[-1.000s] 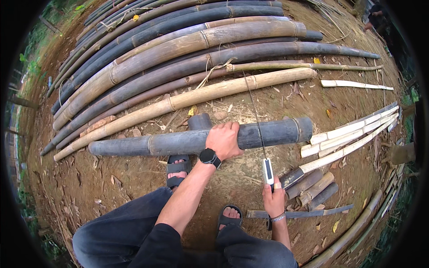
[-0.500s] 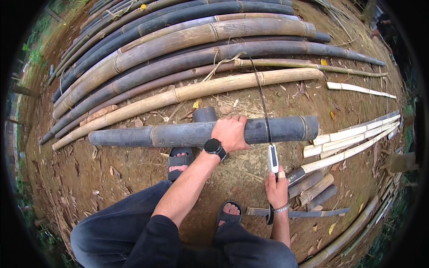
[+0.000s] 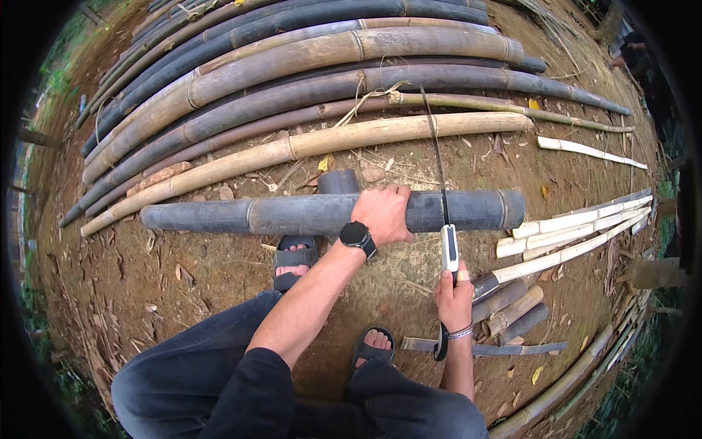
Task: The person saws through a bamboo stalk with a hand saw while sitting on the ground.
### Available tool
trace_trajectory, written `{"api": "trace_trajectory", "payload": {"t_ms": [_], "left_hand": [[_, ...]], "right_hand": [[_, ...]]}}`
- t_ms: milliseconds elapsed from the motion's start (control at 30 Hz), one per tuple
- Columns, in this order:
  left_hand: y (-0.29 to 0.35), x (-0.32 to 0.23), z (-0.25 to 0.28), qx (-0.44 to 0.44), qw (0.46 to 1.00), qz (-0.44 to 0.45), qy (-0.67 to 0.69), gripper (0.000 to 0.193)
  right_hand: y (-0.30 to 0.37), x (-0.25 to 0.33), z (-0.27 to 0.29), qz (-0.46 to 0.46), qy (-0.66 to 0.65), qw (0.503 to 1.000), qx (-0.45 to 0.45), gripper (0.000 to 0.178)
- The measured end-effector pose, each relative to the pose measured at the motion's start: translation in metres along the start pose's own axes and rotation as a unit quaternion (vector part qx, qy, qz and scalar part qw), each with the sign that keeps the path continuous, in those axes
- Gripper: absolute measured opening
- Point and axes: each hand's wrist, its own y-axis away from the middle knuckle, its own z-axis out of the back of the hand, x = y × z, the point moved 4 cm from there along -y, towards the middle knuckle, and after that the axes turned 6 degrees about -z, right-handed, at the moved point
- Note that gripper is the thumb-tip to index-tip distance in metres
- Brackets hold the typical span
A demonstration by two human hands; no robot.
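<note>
A thick dark bamboo pole (image 3: 307, 214) lies crosswise before me, resting over a short dark bamboo piece (image 3: 338, 181). My left hand (image 3: 383, 212) is wrapped over the pole from above, pressing on it right of its middle. My right hand (image 3: 455, 298) is closed round the handle of a hand saw (image 3: 449, 249) with a white and dark grip. Its long thin blade crosses the top of the pole between my left hand and the pole's right end. I cannot tell how deep the blade sits.
Beyond the pole, a pale bamboo pole (image 3: 322, 144) and several large dark bamboo poles (image 3: 431, 77) lie side by side. Split white bamboo strips (image 3: 578, 223) and short cut bamboo pieces (image 3: 521, 313) lie at the right. My sandalled feet (image 3: 374, 346) stand on the near side.
The saw has shifted slightly away from me along its stroke, staying across the pole. My left hand keeps its hold; the whole view has moved a little.
</note>
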Motion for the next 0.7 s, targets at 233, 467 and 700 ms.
{"api": "trace_trajectory", "payload": {"t_ms": [233, 467, 700], "left_hand": [[-0.002, 0.002, 0.001, 0.001, 1.000, -0.004, 0.008, 0.073], [-0.002, 0.001, 0.002, 0.007, 1.000, -0.004, 0.018, 0.072], [-0.001, 0.005, 0.002, 0.000, 1.000, -0.014, 0.012, 0.071]], "right_hand": [[0.010, -0.008, 0.009, 0.006, 0.032, 0.999, -0.016, 0.029], [0.021, -0.013, 0.006, 0.009, 0.018, 1.000, -0.020, 0.026], [0.016, -0.013, 0.007, -0.008, 0.003, 1.000, -0.006, 0.030]]}}
